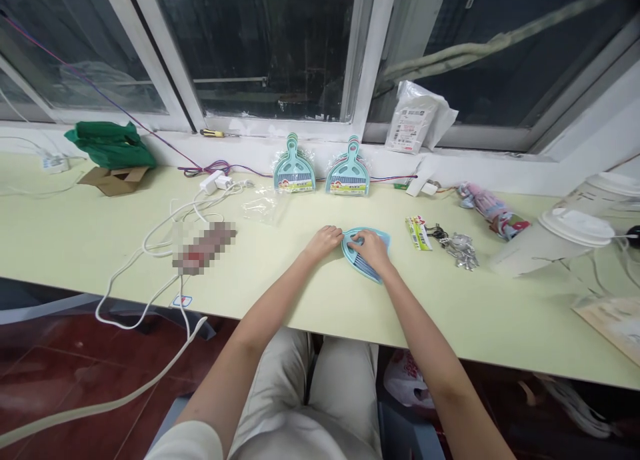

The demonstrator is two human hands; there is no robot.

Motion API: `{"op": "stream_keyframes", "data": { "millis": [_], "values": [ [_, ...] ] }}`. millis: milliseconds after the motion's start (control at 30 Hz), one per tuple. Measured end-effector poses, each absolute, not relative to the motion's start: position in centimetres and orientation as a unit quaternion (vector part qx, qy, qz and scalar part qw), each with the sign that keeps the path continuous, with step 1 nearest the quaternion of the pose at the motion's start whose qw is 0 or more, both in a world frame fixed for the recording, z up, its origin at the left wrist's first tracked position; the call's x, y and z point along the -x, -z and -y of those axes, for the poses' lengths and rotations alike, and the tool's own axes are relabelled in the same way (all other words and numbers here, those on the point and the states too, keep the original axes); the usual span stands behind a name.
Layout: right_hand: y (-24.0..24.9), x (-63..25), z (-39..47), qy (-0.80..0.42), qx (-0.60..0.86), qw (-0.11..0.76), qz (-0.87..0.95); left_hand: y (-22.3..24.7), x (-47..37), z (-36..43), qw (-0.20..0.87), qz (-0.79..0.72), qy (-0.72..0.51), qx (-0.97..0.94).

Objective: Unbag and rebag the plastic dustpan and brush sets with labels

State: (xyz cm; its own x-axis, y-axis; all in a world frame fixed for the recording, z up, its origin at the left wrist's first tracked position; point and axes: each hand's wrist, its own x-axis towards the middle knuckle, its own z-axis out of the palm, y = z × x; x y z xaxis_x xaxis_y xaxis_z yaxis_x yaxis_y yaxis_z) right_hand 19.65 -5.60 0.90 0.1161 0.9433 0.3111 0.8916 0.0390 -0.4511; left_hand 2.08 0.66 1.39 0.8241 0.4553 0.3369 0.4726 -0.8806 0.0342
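A small light-blue dustpan (381,239) with a matching hand brush (367,268) lies on the table in front of me, its grey-blue bristles showing. My left hand (325,241) is at the left end of the set, with its fingers closed round what seems to be the handle end, mostly covered. Over the upper part of the set, my right hand (371,248) has thumb and fingers curled in a grip on the brush. To the right lies a green and white label card (418,233). Beside it is a bunch of keys (461,249).
Two wrapped dustpan sets (295,170) lean against the wall below the window. A clear plastic bag (261,205) and white cables (150,247) lie left. Paper cups (555,243) and a folded umbrella (493,210) stand or lie right. A cardboard box (113,180) is far left.
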Motion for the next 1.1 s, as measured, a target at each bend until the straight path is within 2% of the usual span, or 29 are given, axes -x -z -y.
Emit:
{"op": "stream_keyframes", "data": {
  "millis": [267, 400, 467, 533, 633, 700, 767, 867, 1000, 1100],
  "values": [
    [-0.9, -19.8, 5.4, -0.062, 0.702, 0.246, 0.666, -1.3, -2.4, -0.7, -0.026, 0.265, 0.143, 0.953],
    [-0.9, -20.0, 5.3, -0.101, 0.712, 0.29, 0.631, -0.9, -2.4, -0.2, -0.094, 0.29, 0.27, 0.913],
    [-1.0, -19.9, 5.1, -0.092, 0.726, 0.345, 0.588, -0.7, -2.8, 0.0, -0.18, 0.328, 0.371, 0.85],
    [-1.3, -19.7, 4.8, -0.063, 0.728, 0.414, 0.543, -0.3, -3.5, 0.1, -0.327, 0.347, 0.414, 0.775],
    [-1.9, -19.7, 4.6, -0.065, 0.698, 0.486, 0.522, 0.5, -4.7, -0.2, -0.549, 0.296, 0.359, 0.694],
    [-2.0, -20.7, 4.8, -0.056, 0.691, 0.497, 0.522, 0.8, -5.0, -0.6, -0.612, 0.28, 0.346, 0.654],
    [-1.6, -22.9, 5.3, 0.012, 0.723, 0.477, 0.5, 0.8, -4.6, -1.1, -0.634, 0.309, 0.367, 0.606],
    [0.0, -27.1, 6.0, 0.094, 0.804, 0.386, 0.442, 0.3, -3.1, -1.9, -0.652, 0.373, 0.385, 0.537],
    [1.7, -30.0, 5.8, 0.015, 0.835, 0.269, 0.48, -0.5, -1.0, -3.0, -0.635, 0.421, 0.427, 0.486],
    [1.8, -28.8, 5.3, -0.028, 0.757, 0.289, 0.585, -0.5, -0.3, -3.9, -0.633, 0.427, 0.463, 0.45]
  ]
}}
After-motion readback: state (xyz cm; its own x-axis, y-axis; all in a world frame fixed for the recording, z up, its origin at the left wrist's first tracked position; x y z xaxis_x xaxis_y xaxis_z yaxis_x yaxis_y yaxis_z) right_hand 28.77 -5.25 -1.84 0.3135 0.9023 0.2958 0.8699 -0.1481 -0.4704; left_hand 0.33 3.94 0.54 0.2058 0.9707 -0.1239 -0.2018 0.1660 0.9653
